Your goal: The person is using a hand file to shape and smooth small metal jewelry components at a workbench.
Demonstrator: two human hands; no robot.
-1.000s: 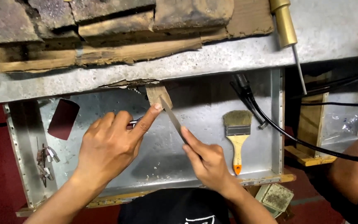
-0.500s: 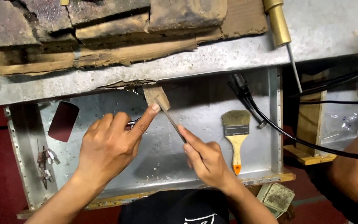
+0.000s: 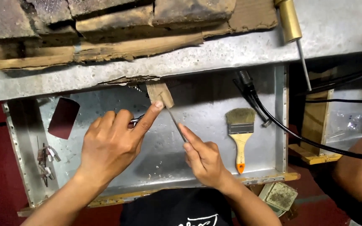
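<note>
My left hand (image 3: 113, 142) reaches over a metal tray (image 3: 214, 146), its forefinger pressing on a small wooden peg (image 3: 160, 93) that juts down from the metal ledge above. A shiny metal piece (image 3: 135, 120) shows between its fingers. My right hand (image 3: 204, 157) grips a thin metal file (image 3: 174, 121), whose tip lies against the lower end of the wooden peg.
A paintbrush (image 3: 240, 134) with an orange-tipped handle lies in the tray at right. A dark red sandpaper piece (image 3: 63, 118) and small metal clips (image 3: 46, 161) lie at left. Black cables (image 3: 281, 125) cross the right side. Another person's arm (image 3: 357, 167) is at far right. Worn bricks (image 3: 105, 25) sit above.
The file in my right hand has slid slightly along the wooden peg; both hands stay in nearly the same place.
</note>
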